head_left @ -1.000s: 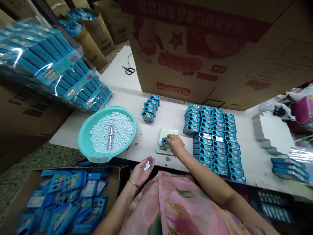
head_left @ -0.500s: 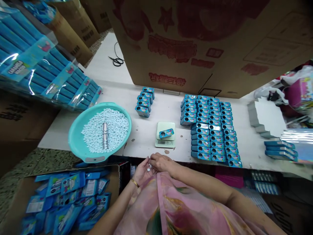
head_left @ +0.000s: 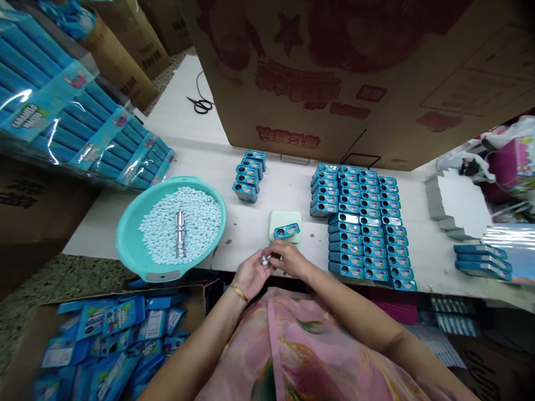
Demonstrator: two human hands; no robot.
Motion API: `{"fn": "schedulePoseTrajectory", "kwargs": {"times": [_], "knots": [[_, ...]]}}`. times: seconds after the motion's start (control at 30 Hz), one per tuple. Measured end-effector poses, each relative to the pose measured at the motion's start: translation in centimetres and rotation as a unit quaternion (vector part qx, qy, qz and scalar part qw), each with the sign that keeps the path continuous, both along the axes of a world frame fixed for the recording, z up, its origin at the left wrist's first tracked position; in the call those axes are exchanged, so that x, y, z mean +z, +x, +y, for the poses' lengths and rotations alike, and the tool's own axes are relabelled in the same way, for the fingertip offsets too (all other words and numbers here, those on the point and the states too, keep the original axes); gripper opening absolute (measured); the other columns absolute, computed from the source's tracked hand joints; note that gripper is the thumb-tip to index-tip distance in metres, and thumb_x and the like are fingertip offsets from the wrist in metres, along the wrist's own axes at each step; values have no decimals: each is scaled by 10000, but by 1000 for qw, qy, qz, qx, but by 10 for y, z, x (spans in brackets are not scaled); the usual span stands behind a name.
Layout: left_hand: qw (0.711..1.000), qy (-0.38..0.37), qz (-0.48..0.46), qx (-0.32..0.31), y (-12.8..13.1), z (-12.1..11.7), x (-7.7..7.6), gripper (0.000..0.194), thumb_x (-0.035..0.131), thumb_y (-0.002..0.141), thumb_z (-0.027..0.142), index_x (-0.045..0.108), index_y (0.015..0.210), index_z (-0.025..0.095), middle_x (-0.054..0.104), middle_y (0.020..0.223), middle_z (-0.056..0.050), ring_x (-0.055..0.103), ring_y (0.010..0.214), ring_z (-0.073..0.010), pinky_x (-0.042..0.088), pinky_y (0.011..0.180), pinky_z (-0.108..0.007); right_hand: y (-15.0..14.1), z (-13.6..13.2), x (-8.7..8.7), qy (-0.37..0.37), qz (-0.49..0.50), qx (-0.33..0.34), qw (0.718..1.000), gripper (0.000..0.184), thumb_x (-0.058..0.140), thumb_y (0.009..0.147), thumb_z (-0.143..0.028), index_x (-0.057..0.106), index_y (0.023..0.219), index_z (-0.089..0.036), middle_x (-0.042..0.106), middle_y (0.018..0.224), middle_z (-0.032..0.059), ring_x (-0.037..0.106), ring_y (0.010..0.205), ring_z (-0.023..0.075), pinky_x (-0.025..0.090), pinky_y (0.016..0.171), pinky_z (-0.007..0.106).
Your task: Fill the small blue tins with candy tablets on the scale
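Note:
My left hand point(head_left: 251, 277) is cupped palm up at the table's front edge, with a few small pale candies point(head_left: 264, 260) at its fingers. Close against it, my right hand point(head_left: 290, 259) pinches at the candies with thumb and fingers. Just beyond them, a blue candy tin point(head_left: 287, 230) lies on a pale green kitchen scale point(head_left: 279, 216); my right hand hides the scale's display. To the left, a turquoise basin point(head_left: 126, 223) holds a heap of pale candies point(head_left: 204, 209) with a shiny metal tube point(head_left: 180, 234) lying on them.
Rows of blue tins point(head_left: 351, 223) stand right of the scale, and a short row point(head_left: 245, 191) stands behind it. A large cardboard box point(head_left: 301, 83) blocks the back. Scissors point(head_left: 201, 105) lie at back left. Below left, an open carton point(head_left: 198, 312) holds blue packs.
Both hands have moved forward and slightly right, from near the body to the front of the scale. My right hand now covers the scale's display. The tin stays on the scale.

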State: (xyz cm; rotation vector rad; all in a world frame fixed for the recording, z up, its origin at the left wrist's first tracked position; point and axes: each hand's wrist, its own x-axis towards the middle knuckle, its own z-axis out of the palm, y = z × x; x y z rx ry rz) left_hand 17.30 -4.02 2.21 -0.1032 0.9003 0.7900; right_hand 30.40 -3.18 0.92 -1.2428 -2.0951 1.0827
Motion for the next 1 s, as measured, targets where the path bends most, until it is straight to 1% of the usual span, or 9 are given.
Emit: {"fn": "schedulePoseTrajectory", "kwargs": {"times": [0.17,0.3,0.37,0.53,0.6,0.67,0.77,0.83,1.0], "knots": [[984,83,152,-39,11,26,-4,126,535,631,6,599,711,81,625,693,-71,588,668,-118,465,721,-251,21,26,1,30,-31,-128,991,146,508,689,-52,584,759,-155,521,730,6,488,677,98,394,634,203],[917,193,326,-128,14,36,-20,176,569,637,101,604,808,114,616,639,-33,585,610,-119,466,692,-277,26,32,-5,46,-103,-111,987,161,490,735,-92,602,822,-170,548,790,31,511,749,121,402,695,232],[839,290,419,-193,13,40,-23,187,553,652,140,613,829,137,620,675,-39,583,624,-138,464,685,-302,27,30,-7,56,-108,-108,987,182,469,760,-106,602,860,-180,563,819,40,516,790,132,406,718,244],[560,503,588,-297,16,51,-13,204,485,693,142,621,845,157,615,817,-75,565,734,-173,436,728,-317,37,20,-10,77,0,-193,978,205,443,774,-101,601,877,-181,583,849,44,533,816,123,421,743,237],[494,537,602,-322,21,54,-10,222,444,716,121,609,859,156,609,823,-75,560,758,-171,436,727,-302,44,14,-10,70,39,-229,970,192,453,770,-113,608,857,-184,590,833,40,543,799,121,429,733,238],[451,559,607,-339,27,55,-10,236,411,732,105,598,866,156,602,840,-75,556,781,-166,437,728,-287,50,7,-10,61,55,-248,965,193,456,766,-119,614,849,-194,594,833,36,548,796,125,432,728,246],[414,578,607,-355,34,54,-13,244,382,746,96,588,862,159,593,857,-77,554,794,-160,441,729,-277,59,-5,-10,50,60,-258,963,200,449,767,-124,613,850,-202,593,837,35,549,799,128,433,724,255],[408,589,602,-353,37,53,-14,251,378,747,93,581,876,163,591,873,-76,552,803,-157,442,734,-274,63,-10,-11,46,61,-264,962,194,446,769,-130,610,847,-199,591,834,37,549,797,129,434,723,257],[449,586,618,-269,10,64,-5,236,387,750,124,571,889,175,589,885,-58,537,834,-147,429,766,-268,72,-20,-11,41,59,-267,961,177,441,783,-167,604,843,-200,594,824,37,553,790,135,438,721,268]]}}
